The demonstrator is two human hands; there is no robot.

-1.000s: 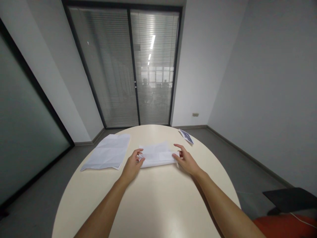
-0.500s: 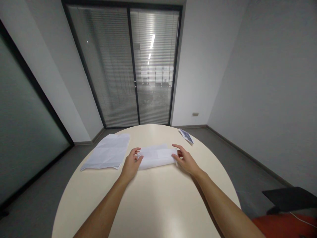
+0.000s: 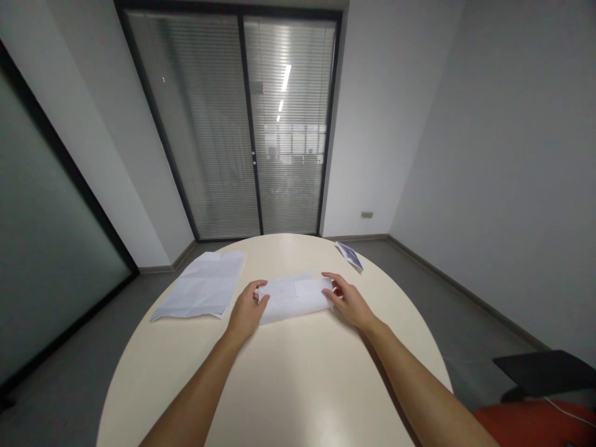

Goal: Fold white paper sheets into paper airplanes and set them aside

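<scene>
A white sheet of paper [image 3: 294, 299], folded over into a wide strip, lies between my hands near the middle of the table. My left hand [image 3: 248, 308] grips its left end, thumb on the near side and fingers curled at the edge. At the right end, my right hand [image 3: 350, 302] pinches the paper between thumb and fingers, its index finger stretched out above. A part of the sheet shows behind the folded strip. The fingertips under the paper are hidden.
Creased white sheets [image 3: 202, 285] lie at the left on the round cream table [image 3: 288, 385]. A small printed card or folded paper [image 3: 349, 255] rests by the far right edge. Beyond the table's right side are a black armrest [image 3: 547, 372] and a red seat [image 3: 531, 425].
The folded strip has tipped and widened toward me, its near edge coming lower, and less of the sheet shows behind it. Both hands have shifted only slightly, still at the paper's ends.
</scene>
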